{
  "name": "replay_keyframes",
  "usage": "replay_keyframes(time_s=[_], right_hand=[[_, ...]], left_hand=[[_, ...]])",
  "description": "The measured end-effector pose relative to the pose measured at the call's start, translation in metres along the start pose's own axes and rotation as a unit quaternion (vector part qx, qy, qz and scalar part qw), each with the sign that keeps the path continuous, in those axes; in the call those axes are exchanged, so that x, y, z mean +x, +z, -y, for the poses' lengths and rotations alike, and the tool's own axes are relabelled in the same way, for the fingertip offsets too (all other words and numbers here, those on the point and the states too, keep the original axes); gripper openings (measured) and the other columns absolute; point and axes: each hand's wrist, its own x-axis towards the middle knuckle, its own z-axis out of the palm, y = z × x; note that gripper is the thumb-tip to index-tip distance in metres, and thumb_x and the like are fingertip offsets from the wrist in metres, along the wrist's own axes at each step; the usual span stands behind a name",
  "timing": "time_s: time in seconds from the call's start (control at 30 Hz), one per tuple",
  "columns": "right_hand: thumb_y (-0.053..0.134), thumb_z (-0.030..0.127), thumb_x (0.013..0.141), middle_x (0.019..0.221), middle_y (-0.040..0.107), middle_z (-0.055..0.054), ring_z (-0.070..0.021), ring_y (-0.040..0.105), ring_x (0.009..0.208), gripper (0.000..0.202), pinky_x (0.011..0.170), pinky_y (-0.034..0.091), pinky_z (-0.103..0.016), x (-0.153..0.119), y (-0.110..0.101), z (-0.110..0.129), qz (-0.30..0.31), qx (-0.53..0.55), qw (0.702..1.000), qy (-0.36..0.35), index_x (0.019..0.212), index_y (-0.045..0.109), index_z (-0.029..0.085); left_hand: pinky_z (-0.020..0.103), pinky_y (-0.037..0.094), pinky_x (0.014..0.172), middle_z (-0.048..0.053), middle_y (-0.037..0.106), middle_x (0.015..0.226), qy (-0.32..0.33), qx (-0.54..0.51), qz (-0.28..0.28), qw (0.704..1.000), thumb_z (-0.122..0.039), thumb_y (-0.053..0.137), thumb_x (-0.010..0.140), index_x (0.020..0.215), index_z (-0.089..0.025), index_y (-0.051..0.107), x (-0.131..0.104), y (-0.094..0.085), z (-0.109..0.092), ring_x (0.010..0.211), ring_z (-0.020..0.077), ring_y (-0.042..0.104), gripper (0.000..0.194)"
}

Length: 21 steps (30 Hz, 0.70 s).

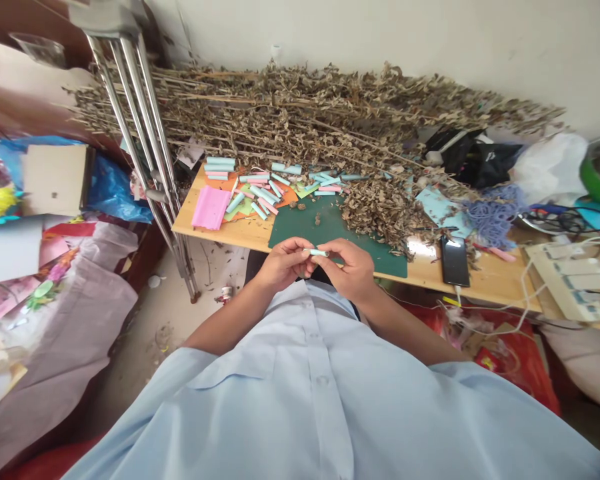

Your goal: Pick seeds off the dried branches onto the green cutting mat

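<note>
A small pale blue paper roll [319, 253] is pinched between my two hands, just in front of the desk's near edge. My left hand [287, 263] has its fingers closed on the roll's left end. On the right end, my right hand [349, 265] grips with thumb and fingers. Beyond them lies a green mat [305, 230], with a heap of dry crumbled leaves [380, 207] on its right part. Several blue and pink paper rolls [265, 193] are scattered at the back left, beside a stack of pink paper [211, 207].
Long dried plant stalks [280, 113] lie along the wall. Metal crutches [145, 127] lean left of the wooden desk [185, 217]. To the right are a phone [455, 261] with a cable, purple string [495, 217] and a power strip [570, 280].
</note>
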Motion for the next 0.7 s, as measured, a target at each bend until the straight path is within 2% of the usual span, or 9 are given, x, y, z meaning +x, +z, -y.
replay_keyframes(time_s=[0.1,0.17,0.27,0.33,0.4,0.53,0.6,0.7], right_hand=[[0.073,0.037,0.088,0.086,0.073,-0.002,-0.0172,0.066,0.074,0.013,0.072,0.056,-0.031,0.003,0.001,-0.003,0.008,-0.008,1.0,-0.015,0.099,0.075,0.029],[0.073,0.036,0.088,0.083,0.072,-0.001,-0.0166,0.065,0.072,0.012,0.071,0.055,-0.03,0.005,0.003,-0.01,0.015,-0.017,1.0,-0.018,0.097,0.075,0.028],[0.072,0.035,0.089,0.08,0.071,-0.001,-0.0162,0.064,0.071,0.012,0.07,0.053,-0.03,0.007,0.011,-0.029,0.021,-0.04,0.999,-0.01,0.096,0.075,0.026],[0.072,0.035,0.088,0.079,0.071,-0.001,-0.0161,0.064,0.07,0.013,0.071,0.053,-0.03,0.007,0.019,-0.042,0.018,-0.058,0.998,-0.006,0.095,0.074,0.024],[0.072,0.036,0.088,0.08,0.071,-0.002,-0.0163,0.063,0.071,0.014,0.072,0.054,-0.031,0.006,0.027,-0.055,0.011,-0.069,0.998,0.003,0.093,0.074,0.024],[0.071,0.04,0.087,0.091,0.073,-0.003,-0.0168,0.065,0.075,0.029,0.075,0.056,-0.032,0.006,0.034,-0.083,0.005,-0.04,0.998,0.048,0.111,0.072,0.023],[0.07,0.04,0.086,0.094,0.074,-0.004,-0.0165,0.065,0.073,0.035,0.075,0.056,-0.032,0.008,0.033,-0.101,0.001,-0.039,0.997,0.072,0.117,0.07,0.022],[0.066,0.04,0.087,0.092,0.074,-0.005,-0.0175,0.064,0.071,0.028,0.078,0.056,-0.035,0.015,0.026,-0.128,-0.007,-0.086,0.991,0.104,0.107,0.074,0.021]], left_hand=[[0.026,0.055,0.059,0.002,0.068,0.072,0.012,0.081,0.01,0.997,-0.042,0.083,0.078,0.098,-0.015,0.068,0.002,-0.007,0.005,0.062,0.0141,0.066,0.036],[0.028,0.056,0.067,0.005,0.07,0.082,0.07,0.181,0.003,0.981,-0.04,0.083,0.079,0.099,-0.015,0.072,0.007,-0.013,0.007,0.072,0.0149,0.067,0.034],[0.029,0.054,0.08,0.009,0.069,0.104,0.19,0.355,-0.02,0.915,-0.035,0.081,0.081,0.101,-0.018,0.076,0.019,-0.021,0.011,0.096,0.018,0.066,0.027],[0.031,0.052,0.086,0.009,0.069,0.103,0.241,0.443,-0.025,0.863,-0.03,0.076,0.085,0.1,-0.019,0.077,0.028,-0.026,0.015,0.101,0.0188,0.064,0.018],[0.031,0.051,0.088,0.008,0.07,0.096,0.267,0.493,-0.022,0.828,-0.022,0.069,0.089,0.093,-0.018,0.077,0.037,-0.03,0.02,0.097,0.018,0.064,0.01],[0.029,0.051,0.086,0.006,0.072,0.093,0.263,0.535,-0.021,0.803,-0.011,0.059,0.09,0.092,-0.018,0.075,0.054,-0.042,0.029,0.093,0.0168,0.066,0.017],[0.029,0.051,0.087,0.006,0.073,0.097,0.24,0.548,-0.061,0.799,-0.014,0.063,0.089,0.098,-0.018,0.074,0.062,-0.048,0.032,0.094,0.017,0.066,0.015],[0.028,0.05,0.083,0.005,0.073,0.094,0.199,0.569,-0.117,0.789,-0.021,0.069,0.088,0.098,-0.018,0.074,0.073,-0.055,0.033,0.087,0.017,0.066,0.011]])
